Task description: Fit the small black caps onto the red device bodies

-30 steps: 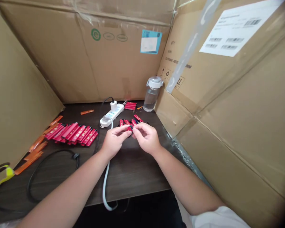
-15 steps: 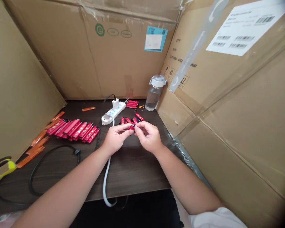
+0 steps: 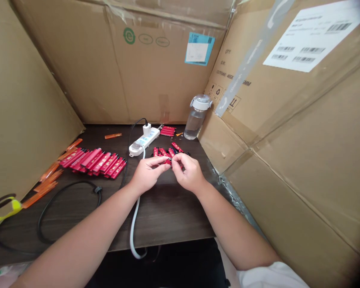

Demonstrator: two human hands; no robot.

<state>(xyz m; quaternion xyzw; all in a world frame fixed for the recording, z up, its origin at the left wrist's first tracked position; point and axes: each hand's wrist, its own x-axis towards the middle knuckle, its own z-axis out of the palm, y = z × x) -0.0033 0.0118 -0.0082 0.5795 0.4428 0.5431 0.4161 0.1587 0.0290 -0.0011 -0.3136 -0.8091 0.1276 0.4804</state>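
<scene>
Flanking the dark desk (image 3: 164, 216), cardboard cartons (image 3: 62, 68) stand.

Your left hand (image 3: 146, 175) and right hand (image 3: 189, 173) meet above the dark wooden tabletop (image 3: 168, 216), their fingertips (image 3: 174, 157) pinching a small red-and-black piece (image 3: 168, 161); it is too small here to say exactly what it is. A loose heap of red sticks (image 3: 164, 152) lies just behind your hands, and overlapping rows of red sticks (image 3: 92, 162) lie further left. A white power strip (image 3: 142, 143) sits near the back edge, a clear water bottle (image 3: 197, 119) stands in the back right corner, and orange strips (image 3: 48, 180) lie along the left edge.
</scene>
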